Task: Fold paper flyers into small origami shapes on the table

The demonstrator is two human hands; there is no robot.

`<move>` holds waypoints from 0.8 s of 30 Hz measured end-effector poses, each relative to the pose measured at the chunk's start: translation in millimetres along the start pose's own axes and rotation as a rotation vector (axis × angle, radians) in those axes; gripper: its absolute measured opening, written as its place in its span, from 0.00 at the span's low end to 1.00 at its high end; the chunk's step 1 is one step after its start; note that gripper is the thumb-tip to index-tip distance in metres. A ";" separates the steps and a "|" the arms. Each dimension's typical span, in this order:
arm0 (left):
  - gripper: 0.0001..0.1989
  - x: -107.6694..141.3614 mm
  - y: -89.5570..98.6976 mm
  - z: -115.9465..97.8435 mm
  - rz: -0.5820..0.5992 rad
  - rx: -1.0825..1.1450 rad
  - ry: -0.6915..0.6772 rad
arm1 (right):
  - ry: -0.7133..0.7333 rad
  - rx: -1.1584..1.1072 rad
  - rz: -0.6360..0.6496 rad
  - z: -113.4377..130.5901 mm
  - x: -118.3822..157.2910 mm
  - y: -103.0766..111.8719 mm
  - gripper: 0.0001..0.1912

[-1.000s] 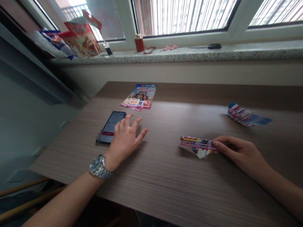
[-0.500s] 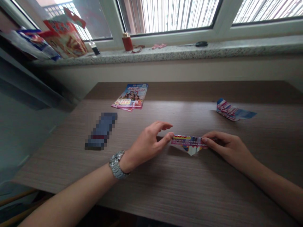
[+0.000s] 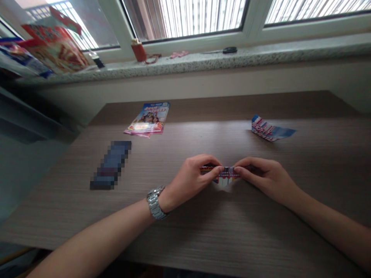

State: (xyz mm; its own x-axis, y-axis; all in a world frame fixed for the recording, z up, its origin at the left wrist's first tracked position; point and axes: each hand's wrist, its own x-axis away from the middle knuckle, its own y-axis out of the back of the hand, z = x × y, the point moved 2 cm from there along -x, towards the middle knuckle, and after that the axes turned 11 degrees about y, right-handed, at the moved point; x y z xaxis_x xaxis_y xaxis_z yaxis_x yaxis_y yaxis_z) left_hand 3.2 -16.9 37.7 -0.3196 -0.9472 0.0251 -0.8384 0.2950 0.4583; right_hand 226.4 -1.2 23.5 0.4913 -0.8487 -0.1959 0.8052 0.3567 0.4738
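Between my two hands is a folded paper flyer (image 3: pixel 227 174), a narrow printed strip with a pale pointed flap hanging below it. My left hand (image 3: pixel 199 172), with a metal watch (image 3: pixel 156 203) at the wrist, pinches the strip near its left end between thumb and fingers. On the right side, my right hand (image 3: pixel 262 175) grips the other end the same way. The fingers cover both ends of the strip. Beyond my right hand lies another folded piece of printed paper (image 3: pixel 271 130), blue and pink, partly raised off the table.
A stack of colourful flyers (image 3: pixel 150 119) lies at the back left of the wooden table (image 3: pixel 185 144). Nearer sits a pixelated dark flat object (image 3: pixel 111 164). On the stone windowsill (image 3: pixel 197 66) are food packages (image 3: pixel 59 48), a red container (image 3: pixel 138 51) and a black-handled tool (image 3: pixel 229 50).
My left thumb and fingers have closed onto the strip, and the hands have come closer together. The whole view has shifted, so the table things appear further left.
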 end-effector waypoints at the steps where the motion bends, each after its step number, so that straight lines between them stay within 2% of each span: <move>1: 0.09 -0.4 -0.9 0.2 -0.008 -0.002 -0.005 | 0.004 0.013 -0.005 0.5 0.3 0.5 0.13; 11: 0.09 -2.1 -8.6 -0.4 -0.015 -0.048 -0.019 | 0.079 0.123 0.023 11.0 1.1 -0.1 0.13; 17: 0.10 -1.6 -12.0 -1.3 -0.008 0.025 -0.010 | 0.031 0.110 0.004 6.0 2.4 0.6 0.15; 24: 0.10 -0.8 -11.6 6.5 -0.057 0.070 0.046 | -0.011 0.073 -0.049 5.0 1.9 3.9 0.16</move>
State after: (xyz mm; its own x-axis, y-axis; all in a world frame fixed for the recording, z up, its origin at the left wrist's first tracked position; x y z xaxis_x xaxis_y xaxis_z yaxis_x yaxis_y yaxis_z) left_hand 10.3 -18.7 26.6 -0.2516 -0.9669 0.0419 -0.8841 0.2473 0.3966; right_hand 228.7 -3.4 29.2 0.4475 -0.8691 -0.2109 0.8018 0.2854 0.5250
